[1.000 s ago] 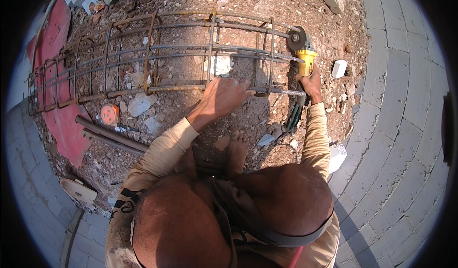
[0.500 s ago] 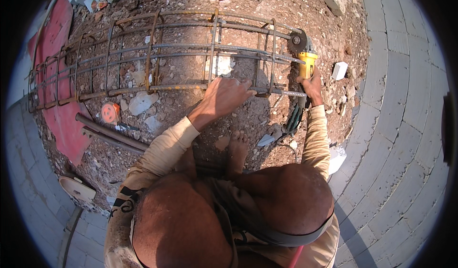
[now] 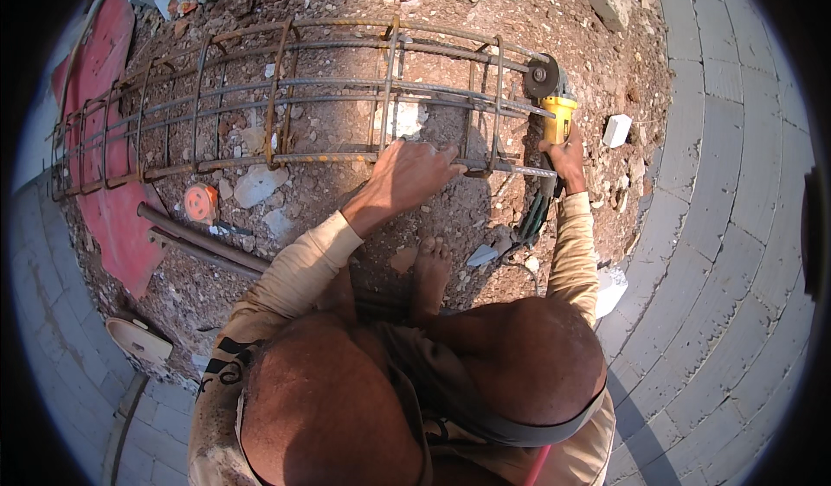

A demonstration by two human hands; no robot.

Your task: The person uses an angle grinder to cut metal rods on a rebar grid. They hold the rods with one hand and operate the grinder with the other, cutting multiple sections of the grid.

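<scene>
A long rebar cage (image 3: 277,96) of rusty bars tied with square stirrups lies across the rubble in front of me. My left hand (image 3: 407,174) is closed around its near bar, toward the right end. In my right hand (image 3: 567,159) is a yellow angle grinder (image 3: 558,115), gripped by its body. The grinder's dark cutting disc (image 3: 542,77) stands by the right end of the far bars; whether it touches them I cannot tell. Below the right hand, the grinder's dark cable (image 3: 532,218) trails over the ground.
Grey block walls (image 3: 701,183) run along the right and lower left. A red sheet (image 3: 112,235) lies under the cage's left end. Near it are an orange round object (image 3: 201,203) and brown metal bars (image 3: 203,244). A white block (image 3: 616,130) sits right of the grinder. My bare foot (image 3: 430,270) rests on rubble.
The grinder and its disc have shifted very slightly toward me and to the right. My left hand keeps its place on the near bar.
</scene>
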